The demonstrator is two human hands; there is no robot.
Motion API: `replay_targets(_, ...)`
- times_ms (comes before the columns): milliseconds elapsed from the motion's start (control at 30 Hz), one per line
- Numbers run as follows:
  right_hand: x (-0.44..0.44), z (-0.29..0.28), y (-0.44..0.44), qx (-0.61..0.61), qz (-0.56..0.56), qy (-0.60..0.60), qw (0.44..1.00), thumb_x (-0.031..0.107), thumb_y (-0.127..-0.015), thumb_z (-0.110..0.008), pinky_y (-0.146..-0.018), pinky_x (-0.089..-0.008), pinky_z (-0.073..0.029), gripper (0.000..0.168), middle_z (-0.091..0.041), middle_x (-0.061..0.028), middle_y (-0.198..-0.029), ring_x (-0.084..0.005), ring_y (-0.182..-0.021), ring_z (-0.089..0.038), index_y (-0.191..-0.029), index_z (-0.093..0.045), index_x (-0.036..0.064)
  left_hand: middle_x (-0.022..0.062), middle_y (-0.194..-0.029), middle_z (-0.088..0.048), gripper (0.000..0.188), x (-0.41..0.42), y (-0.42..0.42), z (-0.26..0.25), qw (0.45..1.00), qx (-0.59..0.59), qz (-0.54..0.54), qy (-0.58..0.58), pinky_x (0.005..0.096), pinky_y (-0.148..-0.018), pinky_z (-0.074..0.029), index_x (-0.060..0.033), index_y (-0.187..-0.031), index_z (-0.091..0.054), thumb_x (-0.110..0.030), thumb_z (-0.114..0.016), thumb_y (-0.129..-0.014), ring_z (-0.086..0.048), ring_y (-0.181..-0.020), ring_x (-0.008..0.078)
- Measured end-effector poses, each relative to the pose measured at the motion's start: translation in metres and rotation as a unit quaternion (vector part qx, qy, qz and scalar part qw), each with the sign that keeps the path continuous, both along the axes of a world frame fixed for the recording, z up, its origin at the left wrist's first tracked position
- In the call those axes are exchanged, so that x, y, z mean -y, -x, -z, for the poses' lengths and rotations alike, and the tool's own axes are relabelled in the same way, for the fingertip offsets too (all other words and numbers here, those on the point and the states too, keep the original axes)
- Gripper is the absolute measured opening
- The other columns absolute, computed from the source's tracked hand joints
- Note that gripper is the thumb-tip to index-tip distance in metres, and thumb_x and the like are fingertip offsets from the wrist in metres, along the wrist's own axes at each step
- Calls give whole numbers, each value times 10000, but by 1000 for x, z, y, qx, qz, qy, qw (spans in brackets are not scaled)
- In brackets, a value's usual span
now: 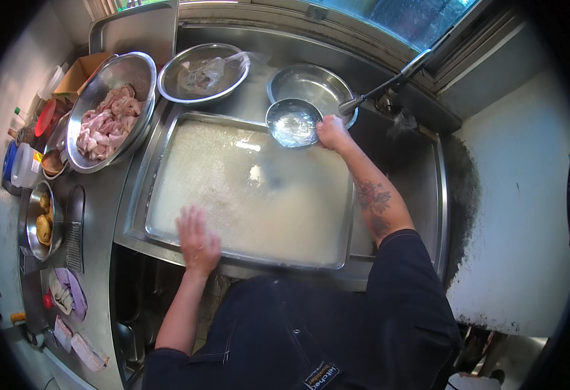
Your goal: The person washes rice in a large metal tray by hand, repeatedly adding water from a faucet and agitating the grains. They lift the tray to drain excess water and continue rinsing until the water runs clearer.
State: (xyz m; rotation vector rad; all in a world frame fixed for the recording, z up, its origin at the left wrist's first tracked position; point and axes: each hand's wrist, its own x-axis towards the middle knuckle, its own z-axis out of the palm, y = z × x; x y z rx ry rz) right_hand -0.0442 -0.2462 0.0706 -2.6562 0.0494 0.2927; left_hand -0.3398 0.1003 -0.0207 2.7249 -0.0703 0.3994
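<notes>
A large rectangular metal tray (346,239) lies across the sink, full of cloudy whitish water (285,214). Pale grains, possibly rice, show through at its left side. My right hand (333,132) grips the edge or handle of a round metal bowl (294,123) over the tray's far right part; which of the two is hidden by the fingers. Clear water glints inside that bowl. Flat and slightly blurred, my left hand (199,241) is over the tray's near left rim with nothing in it. Whether it touches the water cannot be made out.
Behind the tray stand a metal basin (309,78) under the faucet (363,100) and a bowl with a plastic bag (207,73). At left are a bowl of raw meat (109,124), potatoes in a bowl (44,226), a grater (75,243) and cloths (68,295).
</notes>
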Motion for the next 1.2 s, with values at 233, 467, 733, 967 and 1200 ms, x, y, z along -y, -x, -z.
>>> replay_targets(233, -14, 19, 53, 57, -27, 92, 994, 183, -909, -598, -870, -484, -568, 294, -712, -281, -870, -415, -891, -717, -800, -721, -61, 254, -1588, -353, 694, 62, -46, 6, 975, -23, 216, -42, 509, -1252, -197, -22, -1533, -364, -321, -577, -945, -270, -1510, 421)
replay_targets(467, -35, 13, 98, 138, -66, 155, 976, 142, -894, -628, -866, -501, -570, 195, -713, -283, -965, -442, -943, -707, -905, -703, -38, 245, -1598, -344, 666, 64, -54, 14, 943, -43, 328, -22, 471, -1260, -194, -10, -1538, -356, -358, -512, -992, -281, -1515, 385)
replay_targets(733, -76, -23, 133, 147, -78, 253, 953, 71, -902, -560, -794, -487, -598, 245, -719, -279, -954, -402, -920, -736, -1111, -632, -36, 231, -1596, -355, 639, 57, -59, 8, 928, -48, 367, -34, 456, -1270, -162, -8, -1536, -360, -387, -442, -1028, -249, -1530, 366)
replay_targets(967, -106, -43, 157, 250, -180, 346, 886, 87, -886, -572, -609, -391, -593, 510, -727, -177, -823, -311, -715, -743, -1379, -551, -44, 227, -1599, -353, 634, 45, -65, 12, 940, -58, 334, -45, 461, -1263, -170, -34, -1538, -373, -406, -435, -1028, -264, -1525, 361)
replay_targets(1200, -102, -59, 172, 404, -259, 433, 763, 111, -868, -583, -516, -311, -551, 573, -639, -48, -662, -185, -551, -671, -1428, -548, -4, 258, -1594, -346, 654, 12, -71, 16, 959, -38, 276, -50, 480, -1251, -200, -18, -1537, -376, -395, -479, -1012, -283, -1512, 385)
